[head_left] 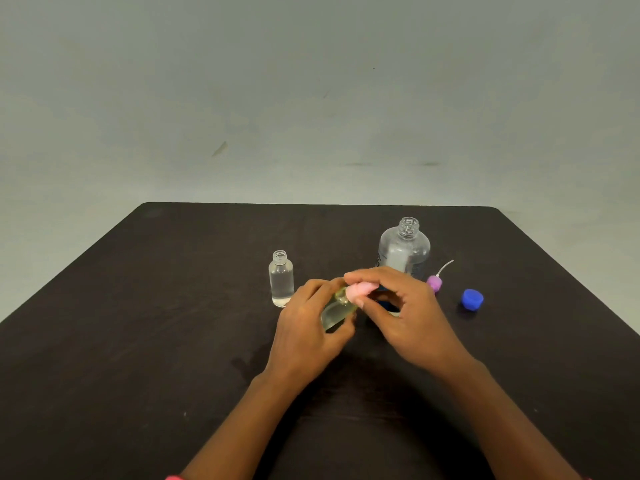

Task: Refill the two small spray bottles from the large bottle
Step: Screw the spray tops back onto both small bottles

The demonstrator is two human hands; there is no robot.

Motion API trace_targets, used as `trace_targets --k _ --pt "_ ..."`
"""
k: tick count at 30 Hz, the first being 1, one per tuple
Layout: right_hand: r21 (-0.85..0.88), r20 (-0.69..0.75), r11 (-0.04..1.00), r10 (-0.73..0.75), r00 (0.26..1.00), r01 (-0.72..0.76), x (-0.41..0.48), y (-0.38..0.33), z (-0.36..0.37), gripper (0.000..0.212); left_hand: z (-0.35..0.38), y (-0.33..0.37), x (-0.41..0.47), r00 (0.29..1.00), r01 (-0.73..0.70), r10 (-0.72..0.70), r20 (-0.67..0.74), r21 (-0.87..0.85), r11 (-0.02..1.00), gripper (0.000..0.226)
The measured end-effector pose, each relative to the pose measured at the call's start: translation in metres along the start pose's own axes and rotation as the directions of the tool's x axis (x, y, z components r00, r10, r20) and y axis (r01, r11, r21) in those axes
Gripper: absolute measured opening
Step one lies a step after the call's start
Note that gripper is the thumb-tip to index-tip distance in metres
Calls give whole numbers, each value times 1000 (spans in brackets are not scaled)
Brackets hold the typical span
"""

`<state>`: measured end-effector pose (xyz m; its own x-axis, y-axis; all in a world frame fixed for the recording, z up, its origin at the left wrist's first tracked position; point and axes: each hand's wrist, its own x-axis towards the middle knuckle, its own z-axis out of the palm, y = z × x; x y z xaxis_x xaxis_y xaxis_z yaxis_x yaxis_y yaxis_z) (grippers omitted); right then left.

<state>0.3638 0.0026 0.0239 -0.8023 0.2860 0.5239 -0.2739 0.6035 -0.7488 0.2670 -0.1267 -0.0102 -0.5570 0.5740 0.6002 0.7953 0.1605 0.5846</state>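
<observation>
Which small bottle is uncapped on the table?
The upright bottle left of the hands, neck bare. The tilted bottle is in the left hand; the right hand pinches its pink cap.

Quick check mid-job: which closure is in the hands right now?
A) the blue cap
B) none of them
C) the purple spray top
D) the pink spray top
D: the right hand pinches the pink spray top at the neck of the small bottle that the left hand grips, while the purple spray top and blue cap lie on the table.
</observation>
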Motion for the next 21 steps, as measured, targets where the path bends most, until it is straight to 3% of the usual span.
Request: trace_targets --k 9,14,17,21 --pt "-81 -105 993 75 992 -84 -2 -1 1 16 0 -1 -2 996 -91 88 28 109 990 46" --pt "-157 -147 986 38 988 -61 -1 -3 2 16 1 -3 -3 993 -104 98 58 113 988 46" --pt "-174 -128 984 12 992 -35 -1 0 1 17 2 -3 -3 994 -97 93 49 82 992 46" --pt "-185 -44 981 -61 997 52 -1 3 -1 33 -1 -5 -1 998 -69 68 16 67 995 46"
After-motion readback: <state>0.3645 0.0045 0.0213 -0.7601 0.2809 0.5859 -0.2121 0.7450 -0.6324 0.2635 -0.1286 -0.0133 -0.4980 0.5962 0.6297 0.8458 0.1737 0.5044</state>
